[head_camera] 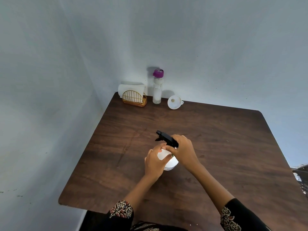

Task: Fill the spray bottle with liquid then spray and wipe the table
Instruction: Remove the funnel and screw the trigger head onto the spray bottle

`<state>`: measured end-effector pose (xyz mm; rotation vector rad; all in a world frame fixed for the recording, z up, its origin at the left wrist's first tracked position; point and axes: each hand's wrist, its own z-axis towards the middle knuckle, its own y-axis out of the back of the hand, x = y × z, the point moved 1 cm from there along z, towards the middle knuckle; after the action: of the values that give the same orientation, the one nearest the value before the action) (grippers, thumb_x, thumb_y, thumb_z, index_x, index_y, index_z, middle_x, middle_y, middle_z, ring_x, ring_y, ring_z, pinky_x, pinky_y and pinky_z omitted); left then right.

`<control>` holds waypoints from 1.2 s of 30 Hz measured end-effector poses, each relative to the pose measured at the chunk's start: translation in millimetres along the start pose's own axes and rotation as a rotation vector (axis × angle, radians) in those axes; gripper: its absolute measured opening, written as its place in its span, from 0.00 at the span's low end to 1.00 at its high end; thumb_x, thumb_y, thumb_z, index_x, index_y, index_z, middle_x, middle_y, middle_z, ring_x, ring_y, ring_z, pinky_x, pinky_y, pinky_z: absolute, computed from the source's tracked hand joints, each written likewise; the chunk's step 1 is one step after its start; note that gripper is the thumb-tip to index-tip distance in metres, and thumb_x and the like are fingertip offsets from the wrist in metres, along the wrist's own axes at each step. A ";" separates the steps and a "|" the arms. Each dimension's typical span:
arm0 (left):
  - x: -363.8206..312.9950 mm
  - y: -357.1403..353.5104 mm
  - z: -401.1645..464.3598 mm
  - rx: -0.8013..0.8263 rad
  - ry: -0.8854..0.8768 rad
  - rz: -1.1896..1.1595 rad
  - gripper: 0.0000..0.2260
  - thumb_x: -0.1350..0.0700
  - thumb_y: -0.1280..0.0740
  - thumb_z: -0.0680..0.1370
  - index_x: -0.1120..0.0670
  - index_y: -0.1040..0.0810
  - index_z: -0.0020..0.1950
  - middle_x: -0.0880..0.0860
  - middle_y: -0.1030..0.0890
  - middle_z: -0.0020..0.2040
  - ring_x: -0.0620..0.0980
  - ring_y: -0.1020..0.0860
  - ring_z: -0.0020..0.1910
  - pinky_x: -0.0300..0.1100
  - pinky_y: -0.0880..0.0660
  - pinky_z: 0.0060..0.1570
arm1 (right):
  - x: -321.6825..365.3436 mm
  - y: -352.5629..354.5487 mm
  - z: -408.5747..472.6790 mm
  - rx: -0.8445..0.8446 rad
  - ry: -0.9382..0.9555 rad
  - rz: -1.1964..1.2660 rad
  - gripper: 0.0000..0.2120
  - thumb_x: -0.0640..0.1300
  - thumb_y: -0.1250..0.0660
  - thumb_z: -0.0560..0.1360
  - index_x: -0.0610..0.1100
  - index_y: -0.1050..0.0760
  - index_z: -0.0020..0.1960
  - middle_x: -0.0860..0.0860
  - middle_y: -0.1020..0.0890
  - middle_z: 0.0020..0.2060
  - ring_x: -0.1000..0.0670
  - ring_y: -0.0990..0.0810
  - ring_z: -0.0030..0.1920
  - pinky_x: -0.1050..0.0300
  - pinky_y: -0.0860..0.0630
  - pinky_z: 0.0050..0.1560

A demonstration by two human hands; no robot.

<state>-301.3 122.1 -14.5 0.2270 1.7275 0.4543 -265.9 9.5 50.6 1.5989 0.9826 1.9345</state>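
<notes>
A white spray bottle (170, 161) stands upright in the middle of the dark wooden table (216, 147). My left hand (154, 161) grips its body from the left. My right hand (183, 151) grips the black trigger head (165, 138) at the bottle's neck; the nozzle points to the far left. A clear bottle with a purple cap (157, 87) stands at the table's far edge, with a white funnel (174, 102) lying to its right. White napkins in a gold wire holder (134, 95) stand to its left.
The table sits in a corner, with pale blue walls along its far and left sides. Its near-left corner (60, 201) and right edge are open. Dark clutter (301, 177) shows past the right edge.
</notes>
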 end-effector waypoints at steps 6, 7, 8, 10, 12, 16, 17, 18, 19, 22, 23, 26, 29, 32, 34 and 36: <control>2.8 -4.1 1.3 0.002 -0.036 0.057 0.21 0.44 0.33 0.72 0.48 0.26 0.64 0.47 0.22 0.58 0.46 0.29 0.61 0.47 0.30 0.59 | -6.4 -1.2 0.5 0.026 -0.065 0.063 0.10 0.47 0.26 0.69 0.41 0.22 0.43 0.56 0.24 0.33 0.56 0.28 0.36 0.67 0.35 0.36; 3.3 -4.4 1.1 0.007 -0.043 0.070 0.20 0.45 0.32 0.74 0.49 0.26 0.64 0.47 0.22 0.59 0.46 0.28 0.61 0.46 0.29 0.58 | -7.0 1.0 -0.6 0.059 -0.074 0.096 0.08 0.44 0.26 0.69 0.42 0.21 0.43 0.56 0.23 0.34 0.58 0.27 0.36 0.68 0.33 0.37; 3.7 -4.5 1.4 0.009 -0.049 0.088 0.19 0.46 0.33 0.75 0.49 0.26 0.65 0.47 0.22 0.60 0.46 0.28 0.61 0.44 0.30 0.57 | -7.6 3.8 -1.3 0.098 -0.081 0.120 0.06 0.41 0.26 0.69 0.42 0.21 0.44 0.56 0.22 0.35 0.60 0.25 0.37 0.69 0.33 0.38; 5.6 -4.6 2.3 0.011 -0.062 0.121 0.19 0.44 0.33 0.75 0.48 0.26 0.65 0.47 0.23 0.60 0.45 0.27 0.60 0.39 0.31 0.54 | -10.2 9.1 -1.3 0.156 -0.093 0.142 0.08 0.36 0.27 0.68 0.43 0.19 0.46 0.57 0.20 0.37 0.62 0.24 0.40 0.72 0.32 0.40; 7.1 -5.1 2.8 0.011 -0.069 0.135 0.19 0.43 0.34 0.75 0.48 0.27 0.65 0.47 0.23 0.60 0.45 0.26 0.59 0.37 0.33 0.51 | -12.8 10.5 -0.9 0.154 -0.097 0.146 0.09 0.36 0.26 0.67 0.44 0.19 0.47 0.57 0.19 0.39 0.60 0.22 0.41 0.72 0.29 0.44; 10.4 -6.4 3.0 0.001 -0.085 0.146 0.18 0.44 0.35 0.76 0.47 0.27 0.64 0.44 0.23 0.59 0.43 0.27 0.59 0.36 0.34 0.49 | -14.5 -2.2 -7.6 -0.025 -0.095 0.166 0.15 0.43 0.21 0.64 0.51 0.28 0.39 0.59 0.22 0.37 0.61 0.24 0.39 0.74 0.30 0.39; 10.4 -6.1 3.1 0.000 -0.099 0.140 0.17 0.44 0.35 0.76 0.46 0.27 0.64 0.44 0.22 0.59 0.43 0.27 0.59 0.36 0.33 0.48 | -14.9 -7.7 -10.5 -0.090 -0.093 0.169 0.18 0.45 0.21 0.63 0.53 0.31 0.38 0.59 0.23 0.36 0.61 0.24 0.38 0.73 0.30 0.38; 10.4 -6.3 3.1 -0.002 -0.115 0.131 0.16 0.44 0.36 0.76 0.45 0.27 0.63 0.43 0.22 0.58 0.42 0.27 0.58 0.35 0.33 0.48 | -15.4 -13.1 -12.7 -0.151 -0.096 0.174 0.20 0.46 0.21 0.63 0.54 0.34 0.38 0.59 0.24 0.36 0.60 0.25 0.38 0.72 0.30 0.38; 10.2 -5.9 2.6 -0.004 -0.129 0.121 0.16 0.43 0.36 0.76 0.45 0.27 0.62 0.42 0.22 0.57 0.42 0.27 0.57 0.36 0.32 0.48 | -15.3 -17.7 -14.3 -0.200 -0.103 0.188 0.21 0.47 0.21 0.63 0.54 0.35 0.38 0.58 0.25 0.36 0.59 0.25 0.38 0.71 0.30 0.38; 10.9 -5.9 1.8 -0.023 -0.160 0.114 0.20 0.36 0.42 0.74 0.43 0.27 0.62 0.41 0.21 0.56 0.41 0.26 0.56 0.39 0.28 0.49 | -15.9 -25.7 -14.0 -0.260 -0.120 0.238 0.20 0.47 0.22 0.65 0.52 0.36 0.38 0.55 0.26 0.35 0.57 0.26 0.36 0.71 0.31 0.36; 11.2 -6.2 1.8 -0.027 -0.161 0.117 0.21 0.36 0.42 0.74 0.43 0.27 0.62 0.41 0.21 0.57 0.41 0.26 0.56 0.38 0.28 0.49 | -16.8 -27.2 -12.8 -0.255 -0.113 0.244 0.19 0.47 0.23 0.66 0.50 0.35 0.39 0.54 0.26 0.36 0.57 0.27 0.36 0.71 0.31 0.37; 10.3 -5.9 1.4 -0.025 -0.179 0.118 0.23 0.34 0.44 0.72 0.43 0.27 0.61 0.40 0.21 0.57 0.42 0.26 0.56 0.39 0.28 0.49 | -19.3 -28.6 -13.1 -0.197 -0.102 0.241 0.13 0.48 0.25 0.68 0.48 0.29 0.44 0.54 0.28 0.39 0.59 0.27 0.40 0.72 0.31 0.40; 9.7 -5.0 0.2 -0.024 -0.172 0.114 0.26 0.32 0.46 0.71 0.45 0.27 0.62 0.42 0.21 0.57 0.41 0.26 0.56 0.38 0.29 0.50 | -21.9 -25.4 -17.1 -0.095 -0.112 0.268 0.09 0.44 0.28 0.71 0.45 0.23 0.50 0.54 0.32 0.40 0.58 0.29 0.40 0.74 0.31 0.43; 9.7 -6.2 0.5 -0.026 -0.154 0.110 0.24 0.33 0.43 0.72 0.45 0.27 0.62 0.43 0.22 0.56 0.41 0.26 0.55 0.37 0.31 0.50 | -25.2 -18.5 -20.2 -0.081 -0.108 0.304 0.09 0.40 0.27 0.70 0.46 0.22 0.50 0.53 0.27 0.42 0.58 0.26 0.43 0.76 0.31 0.42; 8.8 -7.7 -0.1 -0.017 -0.148 0.123 0.17 0.39 0.38 0.76 0.44 0.27 0.61 0.43 0.22 0.56 0.38 0.28 0.53 0.36 0.32 0.49 | -25.8 -18.3 -19.6 -0.155 -0.142 0.333 0.11 0.42 0.24 0.67 0.49 0.25 0.44 0.54 0.23 0.41 0.57 0.23 0.42 0.72 0.28 0.41; 10.4 -7.7 -0.6 -0.020 -0.154 0.136 0.14 0.43 0.37 0.77 0.44 0.27 0.61 0.43 0.22 0.56 0.38 0.29 0.52 0.36 0.32 0.49 | -23.4 -24.1 -18.0 -0.210 -0.169 0.334 0.14 0.45 0.22 0.65 0.49 0.28 0.41 0.53 0.21 0.40 0.55 0.22 0.42 0.67 0.26 0.41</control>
<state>-303.4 119.1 -27.0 0.3582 1.5617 0.5393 -280.3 4.0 15.8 1.8538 0.4496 1.9933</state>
